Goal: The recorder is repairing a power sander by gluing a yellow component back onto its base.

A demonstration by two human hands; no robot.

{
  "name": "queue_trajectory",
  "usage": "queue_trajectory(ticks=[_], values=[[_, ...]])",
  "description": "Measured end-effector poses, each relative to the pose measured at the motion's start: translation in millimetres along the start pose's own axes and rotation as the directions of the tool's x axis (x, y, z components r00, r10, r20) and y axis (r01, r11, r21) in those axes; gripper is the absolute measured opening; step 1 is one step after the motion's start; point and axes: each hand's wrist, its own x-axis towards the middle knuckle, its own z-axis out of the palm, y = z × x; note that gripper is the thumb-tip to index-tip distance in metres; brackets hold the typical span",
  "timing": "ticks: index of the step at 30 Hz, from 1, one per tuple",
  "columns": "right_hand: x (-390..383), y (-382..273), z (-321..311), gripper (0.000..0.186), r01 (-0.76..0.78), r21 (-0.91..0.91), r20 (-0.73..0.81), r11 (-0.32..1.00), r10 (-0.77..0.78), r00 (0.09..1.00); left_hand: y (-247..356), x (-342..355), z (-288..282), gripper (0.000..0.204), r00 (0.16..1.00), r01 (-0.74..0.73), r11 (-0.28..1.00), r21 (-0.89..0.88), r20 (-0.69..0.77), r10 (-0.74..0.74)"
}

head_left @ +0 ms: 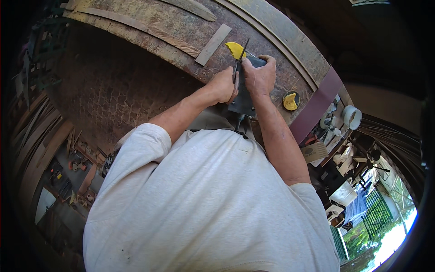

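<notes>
Gripping a long thin dark tool (243,53), the left hand (223,86) sits beside the right hand (260,76), whose grasp is unclear; a yellow crescent-shaped piece (234,48) shows just beyond both.

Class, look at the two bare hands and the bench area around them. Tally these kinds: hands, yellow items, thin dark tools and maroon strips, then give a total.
Hands: 2 (left hand, right hand)
Yellow items: 2 (pointed yellow piece, rounded yellow item)
Thin dark tool: 1
Maroon strip: 1
Total: 6
</notes>
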Motion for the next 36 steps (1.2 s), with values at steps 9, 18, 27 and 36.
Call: queue_trajectory(ticks=[9, 18, 27, 36], values=[[-1.4, 0.6, 0.3, 0.069, 0.04, -0.045, -0.024, 0.998, -0.041, 0.999, -5.4, -4.6, 13.0, 0.03, 0.991, 0.0, 0.989, 0.145, -0.129, 0.019], [7.4, 2.4, -5.6, 0.068, 0.017, -0.019, 0.034, 1.0, -0.016, 0.999, -19.4, -6.6, -8.5, 0.028, 0.992, -0.1, 0.984, 0.144, -0.055, 0.109], [8.2, -2.4, -13.3, 0.067, 0.088, -0.043, 0.17, 0.995, -0.079, 0.982, -93.9, 49.9, -83.2, 0.04, 0.781, -0.623, 0.713, 0.322, 0.203, 0.591], [9.9, 0.7, -13.2, 0.099, 0.085, -0.068, 0.149, 0.994, -0.074, 0.986, -63.8, 83.1, -105.5, 0.043, 0.682, -0.722, 0.641, 0.259, 0.422, 0.597]])
